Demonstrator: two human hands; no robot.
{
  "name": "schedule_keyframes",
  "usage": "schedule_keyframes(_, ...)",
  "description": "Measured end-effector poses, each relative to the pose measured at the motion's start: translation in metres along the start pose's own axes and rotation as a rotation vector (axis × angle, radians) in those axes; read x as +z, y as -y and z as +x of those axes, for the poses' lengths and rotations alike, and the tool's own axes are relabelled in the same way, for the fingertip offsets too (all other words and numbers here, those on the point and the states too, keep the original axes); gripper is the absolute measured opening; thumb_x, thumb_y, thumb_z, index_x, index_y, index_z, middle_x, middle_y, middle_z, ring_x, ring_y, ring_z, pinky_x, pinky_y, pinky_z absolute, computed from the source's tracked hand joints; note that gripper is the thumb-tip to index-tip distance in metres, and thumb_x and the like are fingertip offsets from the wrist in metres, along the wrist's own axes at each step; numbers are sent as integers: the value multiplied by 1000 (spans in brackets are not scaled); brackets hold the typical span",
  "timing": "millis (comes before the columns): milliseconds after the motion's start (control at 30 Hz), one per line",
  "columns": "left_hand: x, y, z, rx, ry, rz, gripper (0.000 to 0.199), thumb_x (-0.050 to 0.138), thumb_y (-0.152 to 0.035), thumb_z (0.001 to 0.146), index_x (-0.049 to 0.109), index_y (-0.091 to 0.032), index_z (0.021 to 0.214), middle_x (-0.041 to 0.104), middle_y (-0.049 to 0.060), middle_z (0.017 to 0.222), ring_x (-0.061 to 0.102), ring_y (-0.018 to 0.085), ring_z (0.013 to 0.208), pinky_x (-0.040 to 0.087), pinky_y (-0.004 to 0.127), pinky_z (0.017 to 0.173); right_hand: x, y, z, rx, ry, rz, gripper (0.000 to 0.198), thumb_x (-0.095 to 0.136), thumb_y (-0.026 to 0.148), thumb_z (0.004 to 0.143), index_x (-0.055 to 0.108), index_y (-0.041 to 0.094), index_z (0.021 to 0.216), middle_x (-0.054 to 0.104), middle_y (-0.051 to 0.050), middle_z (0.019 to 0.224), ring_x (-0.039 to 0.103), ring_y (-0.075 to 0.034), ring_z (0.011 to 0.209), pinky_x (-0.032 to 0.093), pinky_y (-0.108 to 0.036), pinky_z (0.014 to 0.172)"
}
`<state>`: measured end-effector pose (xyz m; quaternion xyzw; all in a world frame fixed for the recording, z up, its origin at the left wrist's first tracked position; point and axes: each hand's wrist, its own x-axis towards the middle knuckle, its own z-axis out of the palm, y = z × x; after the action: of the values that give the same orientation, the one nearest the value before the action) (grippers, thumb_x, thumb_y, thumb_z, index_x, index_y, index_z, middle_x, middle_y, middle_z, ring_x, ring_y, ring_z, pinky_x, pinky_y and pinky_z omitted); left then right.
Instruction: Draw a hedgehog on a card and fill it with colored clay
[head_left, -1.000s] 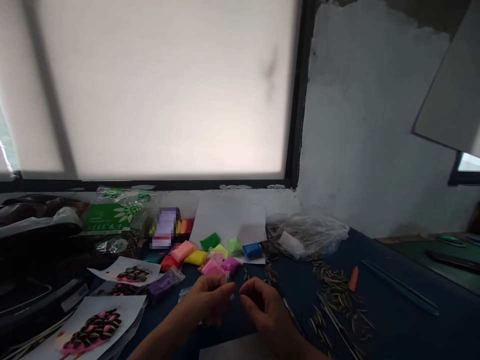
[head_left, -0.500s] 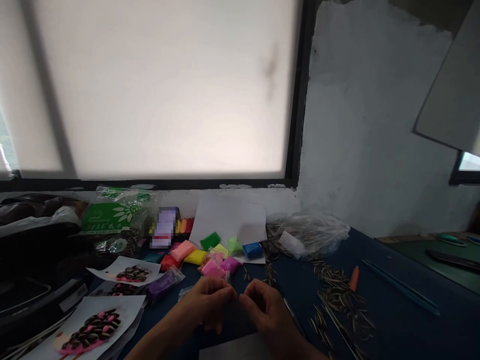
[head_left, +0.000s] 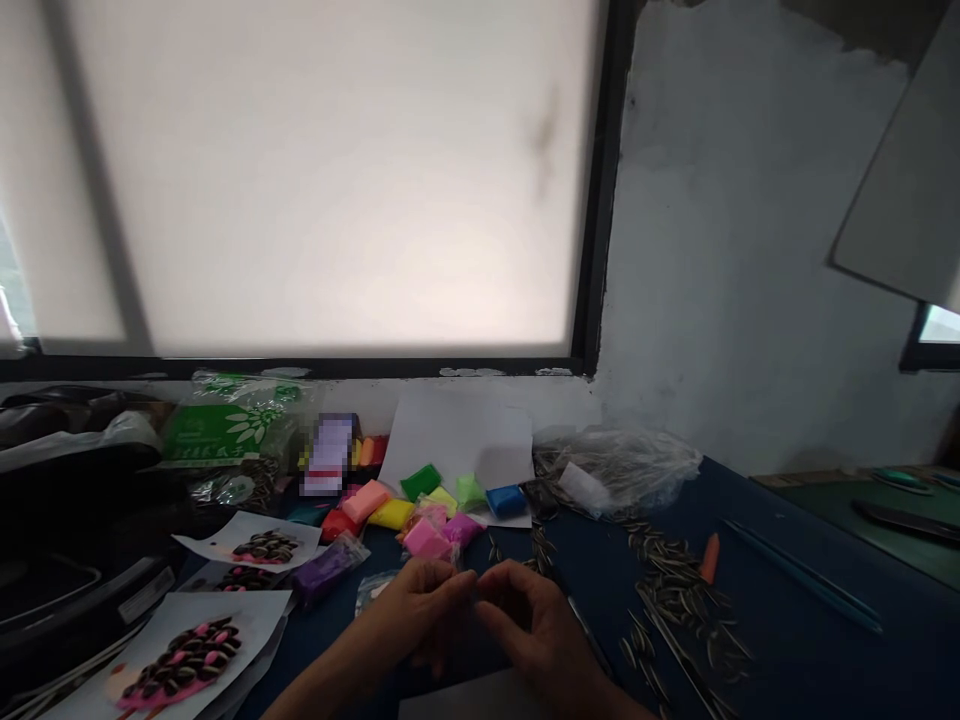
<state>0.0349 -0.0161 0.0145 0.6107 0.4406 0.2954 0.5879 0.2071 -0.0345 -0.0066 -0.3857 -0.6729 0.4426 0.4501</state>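
Note:
My left hand (head_left: 416, 615) and my right hand (head_left: 534, 625) meet above the blue table, fingertips almost touching. The left thumb and index finger are pinched; whatever they hold is too small and dark to make out. On the right, the fingers curl round towards the left fingertips, and their grip is likewise unclear. A sheet of white paper (head_left: 469, 700) lies below the hands at the bottom edge. Just beyond them are a pink clay packet (head_left: 426, 538) and a few sunflower seeds (head_left: 541, 548). Partly behind the left wrist is a small clear bag (head_left: 369, 592).
Several coloured clay packets, including a blue one (head_left: 505, 499), stand near the wall. Seed pictures on paper (head_left: 262, 605) lie left. A seed pile (head_left: 679, 580), an orange stick (head_left: 709, 558) and blue tweezers (head_left: 806, 578) lie right. A clear plastic bag (head_left: 637, 465) sits behind.
My right index finger has shifted towards the left fingertips, and its gap from the right thumb shows more. The left hand has moved slightly. Things on the table stay put.

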Motion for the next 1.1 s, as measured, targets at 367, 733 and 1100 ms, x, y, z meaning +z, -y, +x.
schedule_keyframes(367, 0, 0, 2, 4, -8, 77, 68, 70, -85, 56, 55, -19, 56, 46, -6, 37, 42, 8, 31, 17, 21, 32, 0, -1, 0, 48, -11, -5, 13, 66, 29, 76, 66, 18, 80, 62, -1, 70, 57, -18, 66, 43, -28, 64)
schedule_keyframes(733, -7, 6, 2, 0, 40, 51, 60, 74, -74, 63, 68, -15, 70, 53, -5, 42, 51, 10, 36, 24, 18, 33, -3, 0, 0, -30, -66, -151, 7, 62, 23, 77, 67, 19, 75, 56, 1, 67, 50, -14, 61, 38, -25, 55)
schedule_keyframes(1100, -9, 11, 4, 5, 55, 61, 46, 74, -59, 69, 71, -14, 71, 52, -5, 43, 54, 11, 37, 25, 18, 33, -6, -2, 0, -82, -43, -241, 6, 64, 18, 79, 70, 19, 80, 58, 1, 70, 54, -15, 62, 39, -25, 56)
